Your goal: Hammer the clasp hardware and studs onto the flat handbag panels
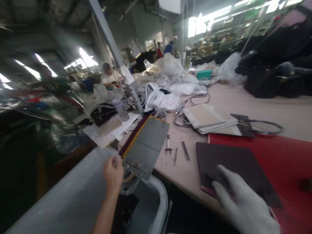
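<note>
My left hand (113, 174) is bare and curled closed at the rim of a grey bin (73, 198), beside a clear jar-like object (130, 182); I cannot make out what its fingers hold. My right hand (240, 203) wears a white glove and lies flat with fingers spread on a dark maroon panel (234, 165). That panel rests on a red mat (280, 159) at the table's near edge. A grey flat board (146, 143) with a yellow edge lies between my hands.
Small metal tools (176, 151) lie on the pink table (268, 107). Behind them are stacked beige sheets (207, 118), cables, white cloth (161, 99) and a plastic bottle (120, 109). Dark bags (268, 78) stand at the far right. Other people work in the background.
</note>
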`<state>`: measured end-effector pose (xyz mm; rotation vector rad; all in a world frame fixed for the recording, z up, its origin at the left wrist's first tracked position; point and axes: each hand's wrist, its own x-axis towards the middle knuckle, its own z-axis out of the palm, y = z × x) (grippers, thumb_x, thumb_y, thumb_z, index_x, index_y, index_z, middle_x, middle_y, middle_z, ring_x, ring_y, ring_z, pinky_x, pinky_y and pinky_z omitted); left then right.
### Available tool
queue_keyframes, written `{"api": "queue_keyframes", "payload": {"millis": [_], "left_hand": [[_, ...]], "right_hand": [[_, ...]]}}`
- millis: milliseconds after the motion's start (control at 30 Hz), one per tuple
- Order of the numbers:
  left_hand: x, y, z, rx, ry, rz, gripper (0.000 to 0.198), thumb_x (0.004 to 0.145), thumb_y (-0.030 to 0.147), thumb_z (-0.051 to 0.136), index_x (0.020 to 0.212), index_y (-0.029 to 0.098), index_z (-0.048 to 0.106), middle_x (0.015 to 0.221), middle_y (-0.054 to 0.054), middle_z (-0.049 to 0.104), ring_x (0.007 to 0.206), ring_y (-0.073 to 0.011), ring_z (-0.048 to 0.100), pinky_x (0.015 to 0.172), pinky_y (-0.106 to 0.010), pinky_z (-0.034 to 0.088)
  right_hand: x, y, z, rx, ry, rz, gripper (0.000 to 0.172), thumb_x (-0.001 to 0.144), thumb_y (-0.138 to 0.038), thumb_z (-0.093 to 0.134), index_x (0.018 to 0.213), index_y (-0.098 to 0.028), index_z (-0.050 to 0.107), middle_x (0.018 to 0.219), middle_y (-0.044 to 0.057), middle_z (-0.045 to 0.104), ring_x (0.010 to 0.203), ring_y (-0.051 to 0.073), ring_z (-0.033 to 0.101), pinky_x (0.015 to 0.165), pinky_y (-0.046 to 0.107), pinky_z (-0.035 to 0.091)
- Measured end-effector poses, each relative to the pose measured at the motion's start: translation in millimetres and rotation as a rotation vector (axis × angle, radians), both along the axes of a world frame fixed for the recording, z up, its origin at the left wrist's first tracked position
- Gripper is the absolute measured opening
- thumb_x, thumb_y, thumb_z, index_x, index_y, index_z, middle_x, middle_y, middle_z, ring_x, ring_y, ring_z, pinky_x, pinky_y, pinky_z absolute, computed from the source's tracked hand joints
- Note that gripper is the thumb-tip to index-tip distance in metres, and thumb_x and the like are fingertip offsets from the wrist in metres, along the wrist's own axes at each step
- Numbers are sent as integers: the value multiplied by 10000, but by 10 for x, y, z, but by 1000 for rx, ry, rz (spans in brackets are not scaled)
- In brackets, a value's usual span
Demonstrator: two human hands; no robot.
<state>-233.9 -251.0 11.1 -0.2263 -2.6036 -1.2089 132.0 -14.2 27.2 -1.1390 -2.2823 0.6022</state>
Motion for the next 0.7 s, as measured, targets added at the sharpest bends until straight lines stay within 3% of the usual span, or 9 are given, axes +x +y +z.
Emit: {"api": "queue_keyframes", "payload": {"millis": [133,233,333,433,533,700], "left_hand": [[483,617,63,-87,50,-472,276,912,383,532,927,200,738,972,-94,744,921,-245,693,865,-345,533],[812,1155,108,-224,-21,-681,224,916,276,556,900,192,763,947,-89,774,910,-228,709,842,-315,511],[953,1607,104,-434,-147,-739,222,939,275,577,950,192,783,1003,-99,790,961,-227,723,838,-299,505],[998,1884,58,-599,-224,-755,183,913,291,637,940,198,792,1016,-115,793,995,-249,730,839,-307,510],[1052,2010,2,-674,-233,-779,160,868,326,699,887,194,786,996,-136,789,998,-281,729,846,-333,520],[1152,2107,-25,-820,-217,-753,281,861,440,692,939,179,763,1061,-168,774,1070,-315,715,881,-361,537]], "right_hand": [[579,378,37,137,-242,-200,637,894,-564,426,1323,-144,638,1260,221,687,1016,434,694,797,575,573],[843,553,-86,192,-327,-254,593,871,-576,468,1253,-177,685,1205,231,703,974,430,683,725,563,547],[1001,597,-228,212,-372,-298,555,857,-580,489,1191,-204,722,1163,228,721,902,417,682,657,547,527],[1068,561,-305,200,-411,-299,571,889,-585,438,1179,-190,730,1182,219,721,887,420,686,644,538,527],[1057,497,-304,169,-441,-297,575,947,-558,379,1203,-167,714,1186,199,722,915,407,691,673,514,532],[1010,448,-245,135,-424,-307,590,998,-531,321,1221,-131,693,1167,196,721,966,399,681,744,504,538]]}}
